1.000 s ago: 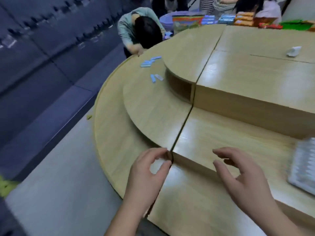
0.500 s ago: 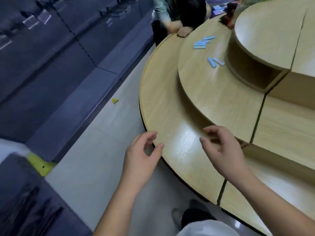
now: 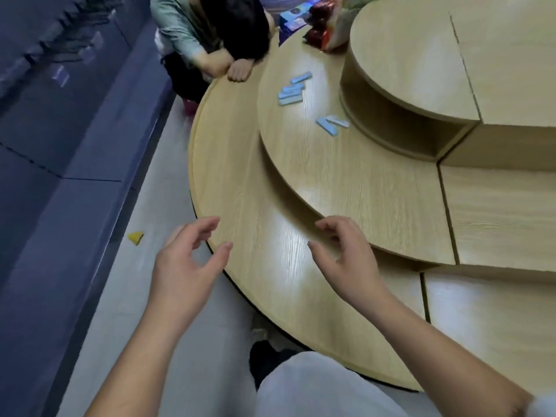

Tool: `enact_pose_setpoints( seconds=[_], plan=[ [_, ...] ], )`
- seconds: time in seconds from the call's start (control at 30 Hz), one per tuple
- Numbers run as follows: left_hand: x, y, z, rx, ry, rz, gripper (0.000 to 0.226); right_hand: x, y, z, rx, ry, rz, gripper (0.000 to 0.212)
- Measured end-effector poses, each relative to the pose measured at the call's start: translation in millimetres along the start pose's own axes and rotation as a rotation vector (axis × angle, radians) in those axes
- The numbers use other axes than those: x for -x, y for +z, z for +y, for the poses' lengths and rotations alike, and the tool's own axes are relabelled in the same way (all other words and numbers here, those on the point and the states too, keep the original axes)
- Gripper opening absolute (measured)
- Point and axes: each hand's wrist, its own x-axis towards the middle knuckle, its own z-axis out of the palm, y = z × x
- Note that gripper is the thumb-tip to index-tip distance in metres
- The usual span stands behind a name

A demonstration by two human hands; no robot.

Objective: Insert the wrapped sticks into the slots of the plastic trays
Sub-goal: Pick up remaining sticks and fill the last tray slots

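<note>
The wrapped sticks [image 3: 293, 90] are small, flat, pale blue bars lying on the middle tier of the tiered wooden table [image 3: 346, 182]. Most sit in a loose heap and two lie apart, nearer the top tier. The left hand [image 3: 183, 266] hovers at the table's outer rim and the right hand [image 3: 346, 257] over its lowest tier. Both are empty, with fingers loosely curled.

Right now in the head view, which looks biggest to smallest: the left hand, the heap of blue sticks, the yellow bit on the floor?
1. left hand, though being nearest the camera enlarges it.
2. heap of blue sticks, far across the table.
3. yellow bit.
</note>
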Motion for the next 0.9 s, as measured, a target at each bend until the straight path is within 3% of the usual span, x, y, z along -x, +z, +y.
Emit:
enact_pose_setpoints(
  seconds=[0.2, 0.4, 0.67, 0.9],
  plan=[
    [-129.1, -23.6, -13.4, -0.055, 0.125, -0.198, 0.04, -62.6, 38.4, -30.1, 0.02, 0.137, 0.15, 0.027],
    [-251.3, 12.6, 0.0, -0.092, 0.291, -0.404, 0.04, -98.4, 54.6, -33.6, 0.057, 0.34, 0.3, 0.037],
    [-467.9, 86.8, 1.7, -0.216, 0.523, -0.596, 0.075, -222.8, 113.1, -7.5, 0.291, 0.544, 0.508, 0.054],
    [-583.5, 187.0, -1.3, -0.492, 0.713, -0.715, 0.124, -346.9, 95.5, 54.3, 0.715, 0.636, 0.245, 0.081]
  ],
)
